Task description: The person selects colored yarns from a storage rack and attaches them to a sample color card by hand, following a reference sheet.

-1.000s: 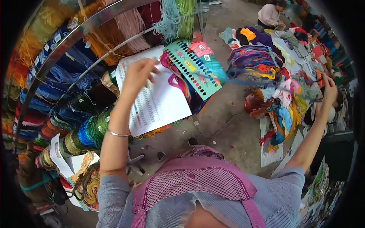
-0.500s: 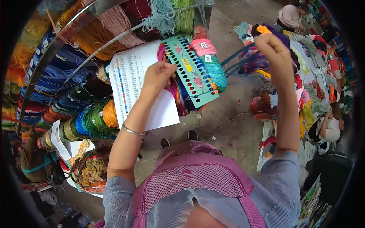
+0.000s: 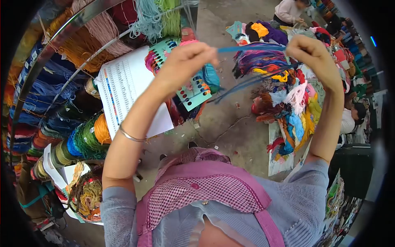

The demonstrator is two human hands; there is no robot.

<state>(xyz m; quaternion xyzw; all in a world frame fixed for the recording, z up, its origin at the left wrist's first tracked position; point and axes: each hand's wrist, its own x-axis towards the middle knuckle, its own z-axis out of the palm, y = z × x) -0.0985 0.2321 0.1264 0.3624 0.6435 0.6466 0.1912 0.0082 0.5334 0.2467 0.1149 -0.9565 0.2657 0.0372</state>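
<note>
A bundle of blue thread stretches between my two hands, with loose ends hanging below it and blurred by motion. My left hand pinches one end, above the punched card. At the other end, my right hand is closed round the strands, out over the floor side. Behind my left hand and partly hidden by it lies the green card with rows of holes and coloured threads tied in them. Under the card's left side sits a white printed chart with columns of numbers. A teal skein shows beyond the card.
Racks of coloured yarn, among them an orange skein and light blue hanks, fill the left. To the right, a table bears heaped skeins, including a purple heap. A person is at its far end.
My left hand has left the card, moving up and right to grip the blue thread. My right hand has shifted slightly right, and the strands are now drawn out between both hands.
</note>
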